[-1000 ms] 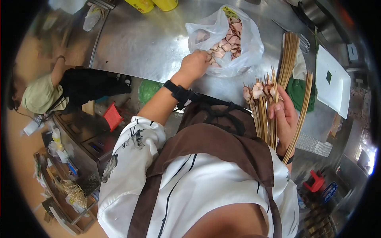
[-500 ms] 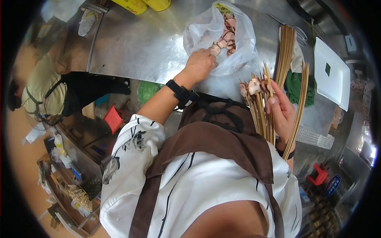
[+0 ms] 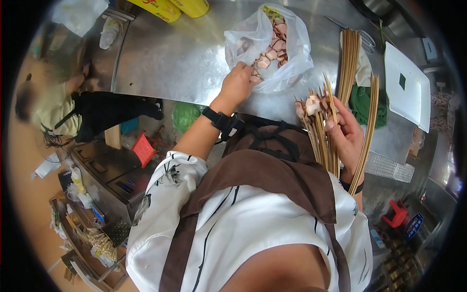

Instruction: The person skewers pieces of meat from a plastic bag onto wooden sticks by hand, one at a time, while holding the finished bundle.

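Observation:
My left hand [image 3: 238, 83] is at the lower left edge of a clear plastic bag [image 3: 299, 61]. Its fingers are closed on a meat slice [image 3: 256, 76]. More pinkish, dark-edged slices [image 3: 278, 45] lie inside the bag. On the right, my right hand [image 3: 349, 137] grips a bundle of thin wooden skewers [image 3: 321, 141]. Several meat pieces [image 3: 313, 104] are threaded near their pointed tips. Another group of bare skewers [image 3: 368, 131] stands out beside that hand, partly hidden by it.
On the metal table [image 3: 165, 63] are a bundle of skewers [image 3: 349, 63], a green cloth [image 3: 367, 104], a white tray [image 3: 406, 92] and yellow packages [image 3: 163, 7]. Scissors lie behind the skewers. A person [image 3: 58, 107] is at the left, near a red stool [image 3: 144, 149].
My left hand has drawn back slightly left and down from the slices in the bag, with a slice now at its fingertips. My right hand has barely moved.

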`<state>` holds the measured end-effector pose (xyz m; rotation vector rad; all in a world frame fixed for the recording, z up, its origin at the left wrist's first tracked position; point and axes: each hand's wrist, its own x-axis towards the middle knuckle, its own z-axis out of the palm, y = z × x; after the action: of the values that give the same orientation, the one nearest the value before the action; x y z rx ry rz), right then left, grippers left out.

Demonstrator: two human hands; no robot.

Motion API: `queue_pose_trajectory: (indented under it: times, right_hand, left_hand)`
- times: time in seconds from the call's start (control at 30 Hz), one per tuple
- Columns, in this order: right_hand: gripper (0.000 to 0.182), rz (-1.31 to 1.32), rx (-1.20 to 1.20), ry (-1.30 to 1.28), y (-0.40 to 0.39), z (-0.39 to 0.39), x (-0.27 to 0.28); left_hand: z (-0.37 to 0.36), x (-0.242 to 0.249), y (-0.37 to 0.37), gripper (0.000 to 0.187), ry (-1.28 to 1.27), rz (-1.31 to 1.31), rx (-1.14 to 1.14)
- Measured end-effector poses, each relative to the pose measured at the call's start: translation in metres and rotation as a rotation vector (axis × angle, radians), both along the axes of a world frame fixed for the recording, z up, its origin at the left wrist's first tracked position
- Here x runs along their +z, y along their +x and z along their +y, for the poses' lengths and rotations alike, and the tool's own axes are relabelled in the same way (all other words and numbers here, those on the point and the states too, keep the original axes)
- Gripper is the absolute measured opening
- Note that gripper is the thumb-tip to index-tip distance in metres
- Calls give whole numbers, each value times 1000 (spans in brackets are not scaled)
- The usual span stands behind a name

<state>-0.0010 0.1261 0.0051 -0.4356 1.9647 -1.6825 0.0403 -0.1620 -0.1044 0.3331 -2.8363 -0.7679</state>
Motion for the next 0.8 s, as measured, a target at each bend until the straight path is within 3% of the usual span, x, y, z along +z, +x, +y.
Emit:
queue_pose_trajectory:
  times: [0.23,0.3,0.33,0.4,0.5,0.8]
  right_hand:
    - [45,-32,-25,-39,1,1,1]
    - [44,-35,-2,-68,0,2,-3]
    - [43,-39,26,-98,0,2,-4]
    - [43,-48,39,-94,0,0,-3]
    - [42,-58,54,-91,0,-1,-3]
    - [39,-68,46,-130,4,-2,-2]
  left_hand:
    - [3,11,-3,15,134,-56,35]
    - [0,7,-9,15,724,141,-2]
    - [2,12,-12,15,722,143,-8]
    - [8,28,-16,17,1109,173,61]
    - [23,50,-26,22,1307,230,39]
    - [68,78,-53,27,1379,175,-10]
